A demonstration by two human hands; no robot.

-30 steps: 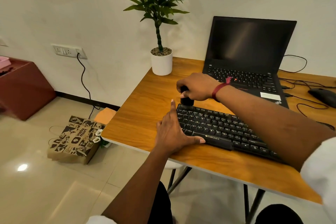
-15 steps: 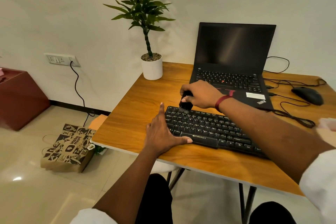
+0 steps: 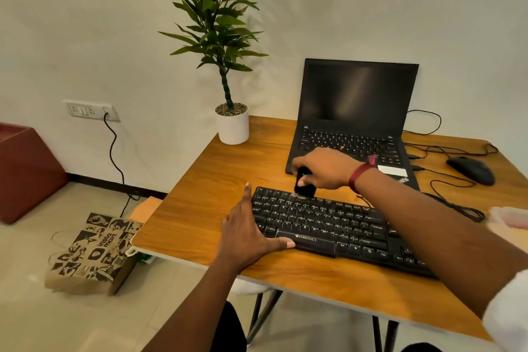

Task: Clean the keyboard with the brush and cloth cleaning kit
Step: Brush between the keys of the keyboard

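A ThinkPad laptop [image 3: 354, 114] stands open on the wooden counter [image 3: 217, 177], a potted plant [image 3: 232, 120] beside it, a black mouse [image 3: 471, 170] opposite. A printed paper bag [image 3: 91, 254] sits on the floor.

"ZEBRONICS" is printed on the front edge of my keyboard [image 3: 328, 226]; "insta mart" on the paper bag [image 3: 94, 251] on the floor.

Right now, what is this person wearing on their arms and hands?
Both forearms are bare, with no gloves or rings that I can make out. The right hand has a dark red band around its wrist, with a small loose end sticking up. A white sleeve covers the upper right arm at the picture's edge. The left hand and its wrist carry nothing visible.
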